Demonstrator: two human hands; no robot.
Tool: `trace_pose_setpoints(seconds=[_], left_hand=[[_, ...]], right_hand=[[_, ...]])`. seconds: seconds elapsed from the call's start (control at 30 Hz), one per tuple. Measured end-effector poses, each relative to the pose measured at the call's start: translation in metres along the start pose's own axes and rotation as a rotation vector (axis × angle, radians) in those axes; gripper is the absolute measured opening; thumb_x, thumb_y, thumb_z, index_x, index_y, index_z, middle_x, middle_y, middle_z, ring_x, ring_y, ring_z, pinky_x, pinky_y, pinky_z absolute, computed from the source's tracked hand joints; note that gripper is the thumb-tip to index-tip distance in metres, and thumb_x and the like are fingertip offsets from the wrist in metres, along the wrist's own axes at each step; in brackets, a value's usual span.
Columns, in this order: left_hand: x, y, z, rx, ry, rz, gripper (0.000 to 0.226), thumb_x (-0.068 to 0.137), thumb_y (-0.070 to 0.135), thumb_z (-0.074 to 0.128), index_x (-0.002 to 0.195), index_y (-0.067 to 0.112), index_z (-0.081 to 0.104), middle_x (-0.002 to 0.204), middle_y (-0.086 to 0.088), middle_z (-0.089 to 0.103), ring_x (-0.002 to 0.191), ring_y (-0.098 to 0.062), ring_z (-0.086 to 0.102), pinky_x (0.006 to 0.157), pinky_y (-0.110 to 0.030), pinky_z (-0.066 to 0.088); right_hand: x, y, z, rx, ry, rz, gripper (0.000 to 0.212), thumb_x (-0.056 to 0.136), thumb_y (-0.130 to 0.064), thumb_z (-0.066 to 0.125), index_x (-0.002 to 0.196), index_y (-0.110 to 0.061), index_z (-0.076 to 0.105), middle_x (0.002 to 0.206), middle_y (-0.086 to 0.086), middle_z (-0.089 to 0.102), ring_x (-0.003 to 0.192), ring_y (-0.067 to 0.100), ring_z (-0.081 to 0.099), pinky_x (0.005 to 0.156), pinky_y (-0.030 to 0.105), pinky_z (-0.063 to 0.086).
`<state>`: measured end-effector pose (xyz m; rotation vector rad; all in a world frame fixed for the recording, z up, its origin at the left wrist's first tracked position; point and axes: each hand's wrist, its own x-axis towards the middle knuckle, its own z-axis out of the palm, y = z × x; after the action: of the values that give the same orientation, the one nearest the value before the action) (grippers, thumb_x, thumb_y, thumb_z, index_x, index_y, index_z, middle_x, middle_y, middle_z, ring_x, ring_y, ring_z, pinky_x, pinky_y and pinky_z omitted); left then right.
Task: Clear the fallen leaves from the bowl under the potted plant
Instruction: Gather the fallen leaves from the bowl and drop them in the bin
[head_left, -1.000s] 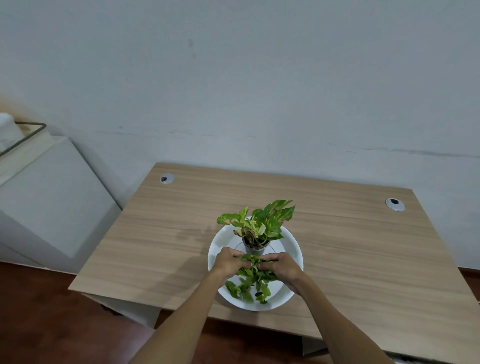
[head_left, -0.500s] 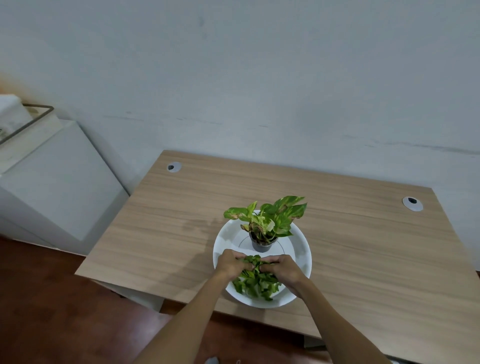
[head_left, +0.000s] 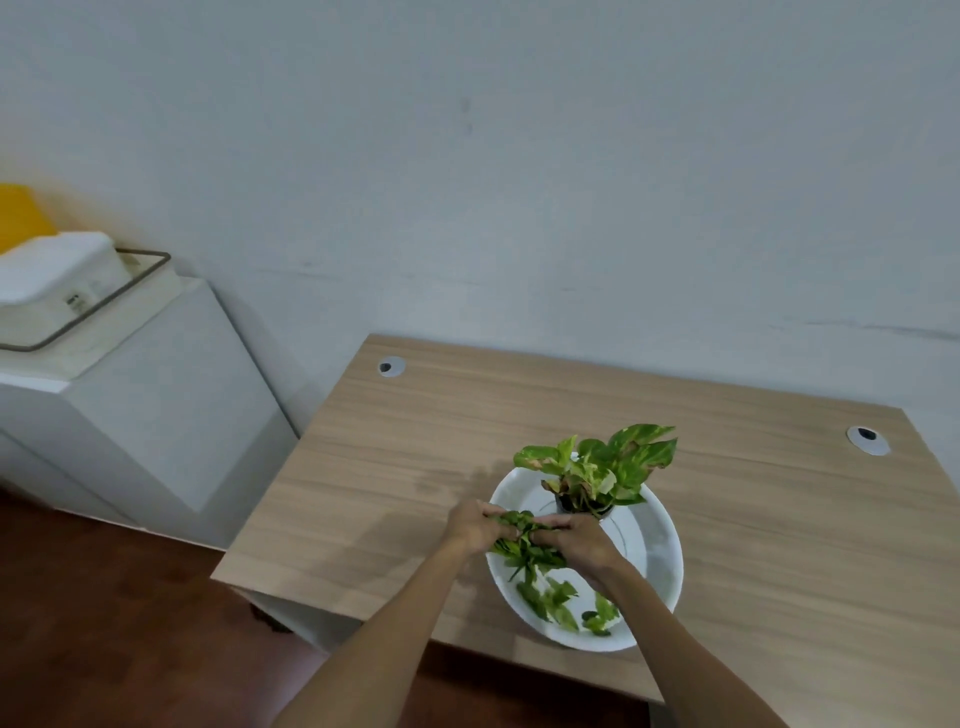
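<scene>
A white bowl (head_left: 657, 551) sits on the wooden table (head_left: 415, 457) near its front edge. A small potted plant (head_left: 602, 473) with green and yellow leaves stands in the bowl's far half. My left hand (head_left: 475, 525) and my right hand (head_left: 584, 543) are pressed together over the bowl's left side, both closed on a bunch of fallen leaves (head_left: 522, 540) lifted a little above the bowl. Several loose leaves (head_left: 558, 603) lie in the bowl's near part, some blurred.
Two round cable grommets (head_left: 390, 366) sit in the table's far corners. A white cabinet (head_left: 140, 415) stands left of the table, with a white box (head_left: 57, 270) inside a wire frame on top. Dark red floor (head_left: 104, 623) shows below.
Both hands have gathered the leaves and raised the bunch toward the bowl's left rim; a few leaves now lie or fall loose in the near part. The camera swung left.
</scene>
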<state>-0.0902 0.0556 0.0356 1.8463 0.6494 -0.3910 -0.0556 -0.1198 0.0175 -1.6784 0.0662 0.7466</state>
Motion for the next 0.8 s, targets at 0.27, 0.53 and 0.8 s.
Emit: trace_pose_setpoints(seconds=[0.27,0.53,0.8], left_hand=[[0.001,-0.034,-0.111,-0.011,0.053,0.046,0.035,0.063,0.015,0.086,0.096,0.010,0.079,0.095,-0.005,0.077,0.090,-0.017,0.072,0.079,-0.025,0.056],[-0.009,-0.089,-0.242,-0.112,0.129,0.038,0.032,0.064,0.016,0.085,0.095,0.010,0.079,0.092,-0.003,0.077,0.088,-0.016,0.072,0.085,-0.031,0.058],[-0.010,-0.138,-0.341,-0.189,0.269,0.009,0.027,0.067,0.015,0.086,0.093,0.015,0.080,0.092,-0.001,0.077,0.081,-0.010,0.070,0.075,-0.021,0.055]], right_hand=[[0.011,-0.042,0.112,-0.043,0.008,-0.042,0.015,0.080,0.001,0.071,0.089,-0.009,0.079,0.087,0.011,0.078,0.083,0.023,0.074,0.079,0.031,0.059],[0.032,-0.078,0.250,-0.133,-0.066,-0.062,0.014,0.079,-0.001,0.072,0.089,-0.008,0.078,0.079,0.008,0.077,0.071,0.017,0.072,0.065,0.024,0.055],[0.065,-0.108,0.356,-0.234,-0.188,-0.094,0.016,0.078,-0.002,0.074,0.089,-0.013,0.079,0.082,0.008,0.078,0.076,0.018,0.073,0.070,0.027,0.057]])
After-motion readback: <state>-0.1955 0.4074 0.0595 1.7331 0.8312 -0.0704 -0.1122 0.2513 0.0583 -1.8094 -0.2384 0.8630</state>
